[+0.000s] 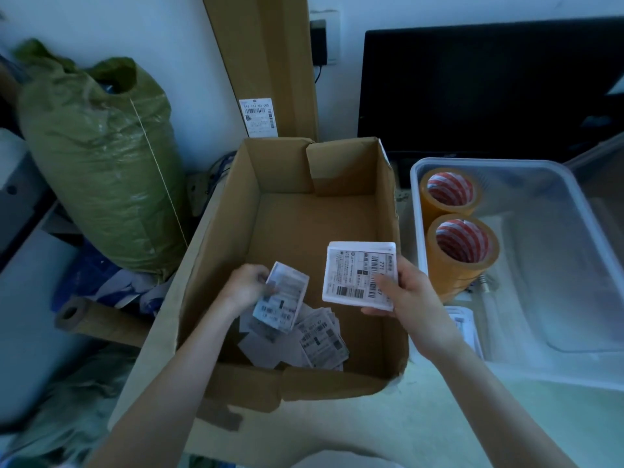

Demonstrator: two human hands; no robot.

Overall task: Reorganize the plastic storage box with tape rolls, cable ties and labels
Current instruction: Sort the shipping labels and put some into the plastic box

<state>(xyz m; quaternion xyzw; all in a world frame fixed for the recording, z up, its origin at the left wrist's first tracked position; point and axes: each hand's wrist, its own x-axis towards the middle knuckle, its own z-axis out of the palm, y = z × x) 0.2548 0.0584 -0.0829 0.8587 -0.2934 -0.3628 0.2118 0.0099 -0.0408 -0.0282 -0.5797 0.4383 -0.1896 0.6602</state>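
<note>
An open cardboard box (290,224) sits in front of me with several loose shipping labels (320,342) on its floor near the front. My left hand (244,287) is inside the box, shut on a small bundle of labels (283,297). My right hand (405,292) holds a neat stack of labels (354,271) above the box's right side. To the right stands the clear plastic storage box (574,204). Two yellowish tape rolls (450,192) (462,251) stand along its left wall, and more labels (462,324) lie at its near left corner.
A stuffed green sack (101,157) leans at the left. A tall flat carton (270,62) stands against the wall behind the box. A black monitor (489,86) is behind the plastic box. A cardboard tube (98,320) lies left of the box.
</note>
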